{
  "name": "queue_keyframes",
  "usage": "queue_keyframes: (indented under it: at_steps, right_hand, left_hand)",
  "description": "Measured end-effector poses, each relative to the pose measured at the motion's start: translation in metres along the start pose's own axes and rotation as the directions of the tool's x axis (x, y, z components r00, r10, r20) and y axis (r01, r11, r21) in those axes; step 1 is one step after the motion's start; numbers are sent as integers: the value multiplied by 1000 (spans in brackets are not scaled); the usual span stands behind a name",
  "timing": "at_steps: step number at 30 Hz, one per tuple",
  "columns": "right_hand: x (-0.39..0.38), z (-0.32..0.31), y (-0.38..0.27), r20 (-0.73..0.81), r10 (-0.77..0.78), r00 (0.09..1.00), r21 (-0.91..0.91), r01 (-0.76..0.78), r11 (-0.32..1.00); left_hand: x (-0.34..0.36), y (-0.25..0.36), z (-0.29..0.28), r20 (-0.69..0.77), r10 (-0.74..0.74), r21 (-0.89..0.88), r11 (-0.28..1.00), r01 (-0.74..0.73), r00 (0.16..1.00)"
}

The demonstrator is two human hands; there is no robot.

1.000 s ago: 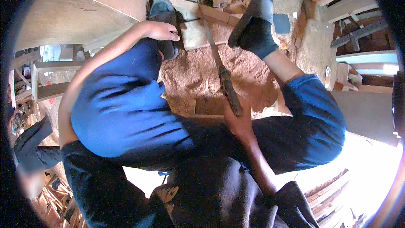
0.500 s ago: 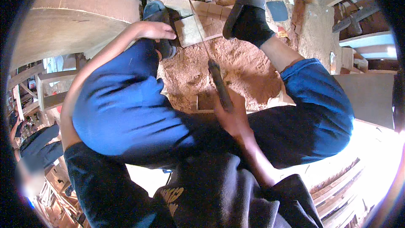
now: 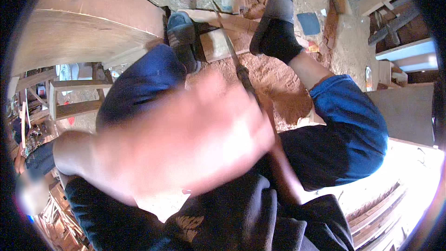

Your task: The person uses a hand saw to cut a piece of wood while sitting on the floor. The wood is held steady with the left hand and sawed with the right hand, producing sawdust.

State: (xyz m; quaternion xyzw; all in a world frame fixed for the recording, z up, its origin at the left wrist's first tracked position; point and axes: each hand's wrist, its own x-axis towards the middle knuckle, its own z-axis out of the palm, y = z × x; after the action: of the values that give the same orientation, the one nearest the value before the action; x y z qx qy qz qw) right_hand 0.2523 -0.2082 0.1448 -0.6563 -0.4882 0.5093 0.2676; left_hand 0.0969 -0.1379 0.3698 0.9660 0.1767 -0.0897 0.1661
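In my right hand [image 3: 268, 107] is the dark straight handle of a long, narrow-bladed saw [image 3: 227, 38]. Its blade points away from me, over a wooden board [image 3: 239, 30] lying on the ground between my feet. A pale wood block [image 3: 216, 45] shows left of the blade, beside my left slipper [image 3: 181, 35]. My left hand [image 3: 200, 130] is raised close to the camera, smeared by motion, and its fingers cannot be made out. It covers much of my lap and part of my right hand.
Reddish sawdust [image 3: 290, 90] covers the ground beneath the board. My right foot, in a slipper [image 3: 278, 9], is at the board's right. A large wooden panel [image 3: 93, 32] stands at the left, a grey panel [image 3: 404, 111] at the right. Another person [image 3: 39, 158] is at the far left.
My left hand has come off my left knee and swung up and right, close to the camera. The saw blade has shifted slightly right and shows more of its width.
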Motion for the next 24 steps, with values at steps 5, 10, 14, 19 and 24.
queue_keyframes:
  at_steps: [5,10,14,19,24]
  right_hand:
    - [-43,-10,16,29,-243,970,-114,245,963]
    - [-14,-8,15,30,-35,999,-33,36,999]
    - [-20,-6,-19,192,33,981,-132,-8,991]
    - [-52,-24,-8,104,-26,994,-102,37,994]
    - [3,8,2,-14,-64,998,24,64,998]
  left_hand:
    - [-22,44,7,-431,171,-308,895,-322,886]
    - [-9,73,34,-667,-79,-395,881,-261,741]
    - [2,75,30,-752,-224,-514,788,-339,619]
    - [0,76,30,-692,-380,-658,681,-321,614]
    - [-3,67,31,-668,-371,-666,685,-296,645]
